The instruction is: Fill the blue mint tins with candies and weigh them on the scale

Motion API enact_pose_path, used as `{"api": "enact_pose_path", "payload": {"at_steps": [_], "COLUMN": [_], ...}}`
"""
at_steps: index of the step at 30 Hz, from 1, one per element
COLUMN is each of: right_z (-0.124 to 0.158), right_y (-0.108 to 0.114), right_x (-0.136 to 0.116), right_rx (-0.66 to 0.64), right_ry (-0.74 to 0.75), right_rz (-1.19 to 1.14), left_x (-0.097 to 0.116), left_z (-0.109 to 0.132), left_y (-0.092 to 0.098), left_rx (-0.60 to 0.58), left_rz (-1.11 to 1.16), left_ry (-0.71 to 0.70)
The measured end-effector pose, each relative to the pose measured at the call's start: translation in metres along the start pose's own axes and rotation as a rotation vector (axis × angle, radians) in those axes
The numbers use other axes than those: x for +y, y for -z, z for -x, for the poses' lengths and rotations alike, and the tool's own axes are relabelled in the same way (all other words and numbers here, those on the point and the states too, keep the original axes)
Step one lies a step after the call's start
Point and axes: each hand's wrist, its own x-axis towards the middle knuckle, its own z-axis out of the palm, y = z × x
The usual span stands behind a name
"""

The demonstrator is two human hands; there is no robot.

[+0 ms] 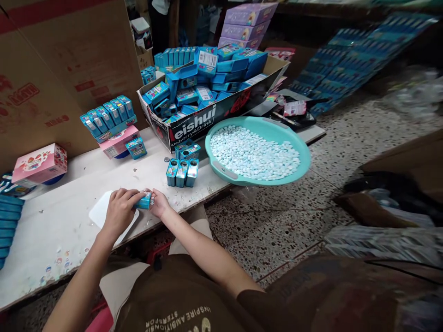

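Head view puts us over the near edge of the bench (pixel 69 193), where both our hands meet on one small blue box (pixel 143 201). Our left hand (pixel 119 210) is closed over its left end from above and our right hand (pixel 159 203) pinches the right end. The box lies on its side just above the bench, a grip from both ends that seems to keep it steady. A white sheet (pixel 98 213) lies under the left hand, probably as a working surface.

Just beyond our hands, three boxes (pixel 182 172) stand upright side by side, their open tops up. To their right a teal basin (pixel 221 168) of pale tablets (pixel 254 152) overhangs the bench's right edge, near the right hand. Behind them, at the far edge, a carton (pixel 194 124) is heaped with more blue boxes. A pink box (pixel 39 163) sits toward the left edge, well apart from our hands.
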Motion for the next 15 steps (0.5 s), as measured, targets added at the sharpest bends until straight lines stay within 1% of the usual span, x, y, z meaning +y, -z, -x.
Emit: {"api": "enact_pose_path", "payload": {"at_steps": [3, 8, 12, 15], "right_z": [0.0025, 0.0066, 0.0070, 0.0071], "right_y": [-0.0026, -0.0054, -0.0064, -0.0070], "right_x": [-0.0009, -0.0017, -0.0010, 0.0002], "right_rx": [0.062, 0.076, 0.108, 0.119], "right_ry": [-0.025, -0.029, -0.019, -0.019], "right_rz": [-0.036, -0.050, -0.038, -0.042], "left_x": [0.0012, 0.0030, -0.0003, -0.0012], "left_z": [0.0006, 0.0038, 0.0054, 0.0082], "left_y": [-0.0013, -0.0012, -0.0055, -0.0083], "left_rx": [-0.014, 0.044, 0.030, 0.049], "left_rz": [0.019, 0.031, 0.043, 0.047], "left_ry": [0.019, 0.010, 0.047, 0.064]}}
